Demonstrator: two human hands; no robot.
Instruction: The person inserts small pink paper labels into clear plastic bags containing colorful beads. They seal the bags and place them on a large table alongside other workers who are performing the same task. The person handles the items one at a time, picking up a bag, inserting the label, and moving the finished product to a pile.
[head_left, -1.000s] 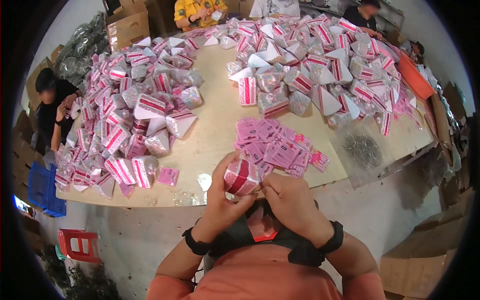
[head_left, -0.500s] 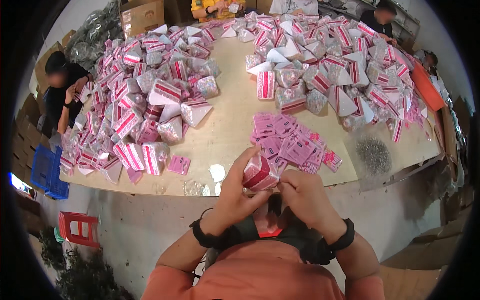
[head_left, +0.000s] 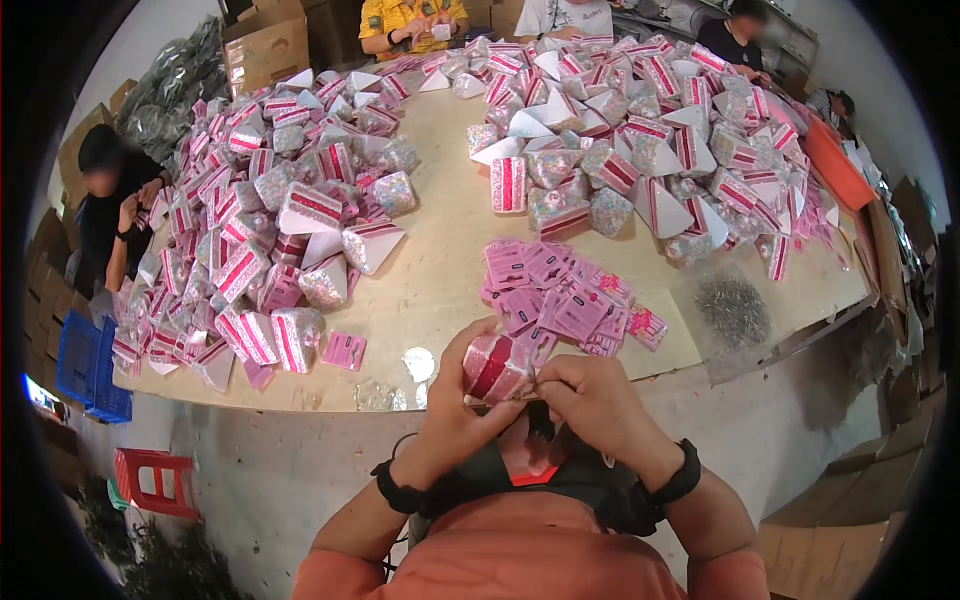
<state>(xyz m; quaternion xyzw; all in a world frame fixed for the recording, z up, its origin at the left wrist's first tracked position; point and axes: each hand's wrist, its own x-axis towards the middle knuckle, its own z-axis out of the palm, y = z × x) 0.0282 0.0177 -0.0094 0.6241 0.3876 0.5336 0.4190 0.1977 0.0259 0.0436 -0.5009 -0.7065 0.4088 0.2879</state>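
Observation:
Close to the table's near edge, my left hand (head_left: pixel 455 395) is wrapped around a toy cake slice (head_left: pixel 497 368), pink and glittery with a dark red stripe. My right hand (head_left: pixel 598 402) is pinched at the slice's right corner; whatever lies between thumb and finger is too small to make out. Just beyond my hands, pink printed cards (head_left: pixel 575 305) lie in a loose heap. To their right, a pile of fine metal pieces (head_left: pixel 733 312) rests on a clear plastic sheet.
Heaps of similar cake slices cover the table's left (head_left: pixel 270 230) and right (head_left: pixel 640 150) sides. A single pink card (head_left: pixel 344 351) lies near the front edge. Several people work around the table. A blue crate (head_left: pixel 92 368) and a red stool (head_left: pixel 157 484) stand at the left.
My head view has shifted slightly, so the table sits a little lower and further left. The slice has turned a little in my left hand; my right hand stays pinched at its corner.

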